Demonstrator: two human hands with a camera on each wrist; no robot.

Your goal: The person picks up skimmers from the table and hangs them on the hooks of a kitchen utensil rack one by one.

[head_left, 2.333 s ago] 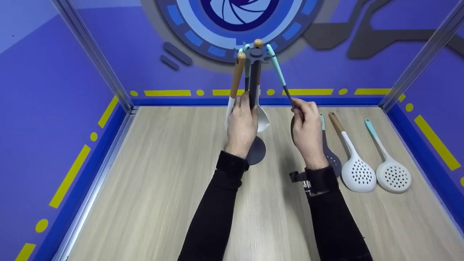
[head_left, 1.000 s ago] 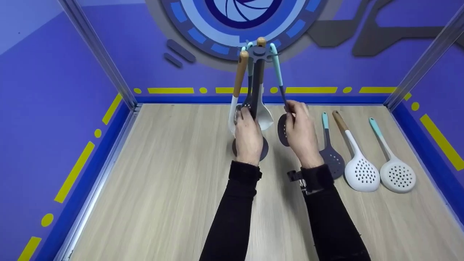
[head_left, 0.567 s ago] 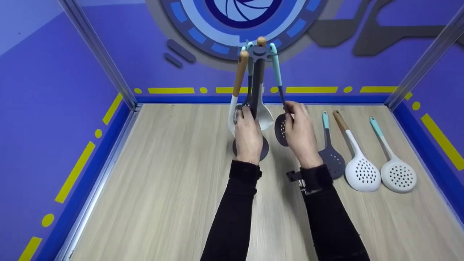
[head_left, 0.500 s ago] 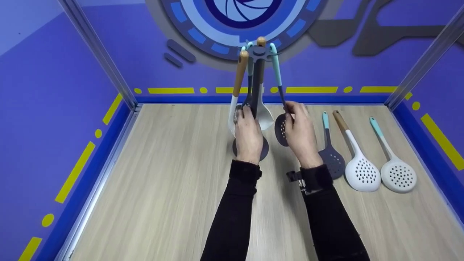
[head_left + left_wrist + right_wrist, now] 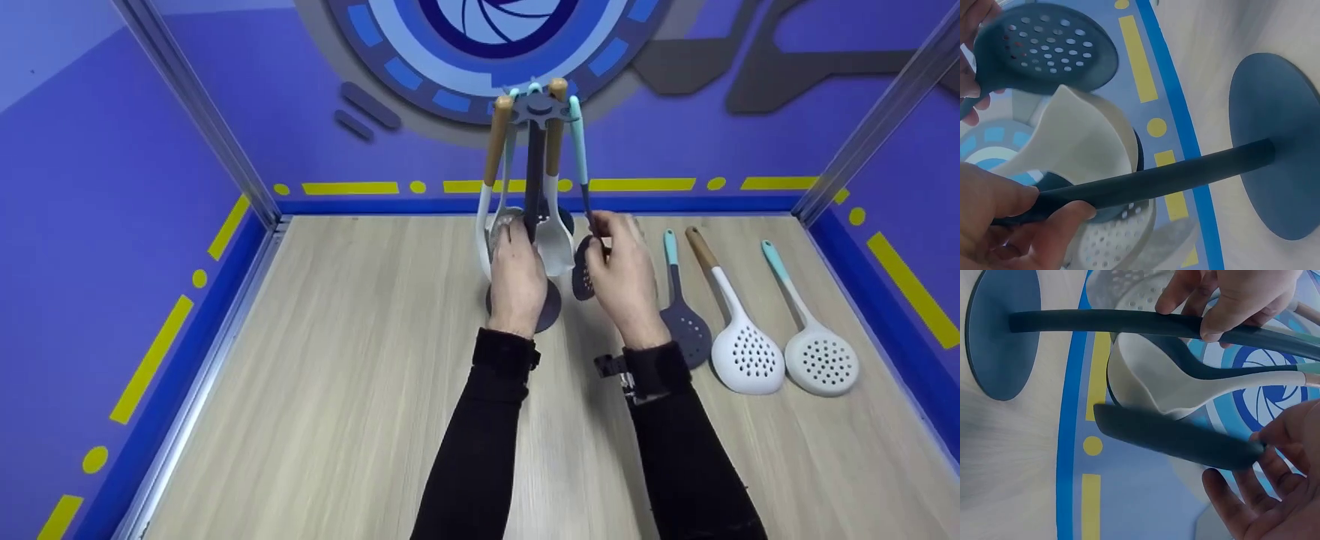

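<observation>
My left hand (image 5: 517, 281) grips the dark upright post (image 5: 534, 169) of a utensil stand, thumb and fingers curled round it in the left wrist view. The stand's round base (image 5: 1275, 146) rests on the table. My right hand (image 5: 626, 281) pinches the neck of a dark skimmer (image 5: 578, 146), whose mint handle top is at the stand's hook ring (image 5: 538, 110). The skimmer's perforated head is partly behind my fingers in the head view. A white ladle (image 5: 556, 247) with a wooden handle hangs close by. Other utensils hang behind and left, including a white one (image 5: 484, 217) with a wooden handle.
On the wooden table (image 5: 337, 375), right of my hands, lie a dark slotted turner (image 5: 686, 334), a white skimmer with a wooden handle (image 5: 746, 360) and a pale round skimmer (image 5: 821, 364). Blue panels (image 5: 450, 169) enclose the back and sides.
The right hand came left with the skimmer, whose handle now stands steeper. The left hand slid lower on the post. Since half a second ago the hook ring has turned, shifting the ladle right.
</observation>
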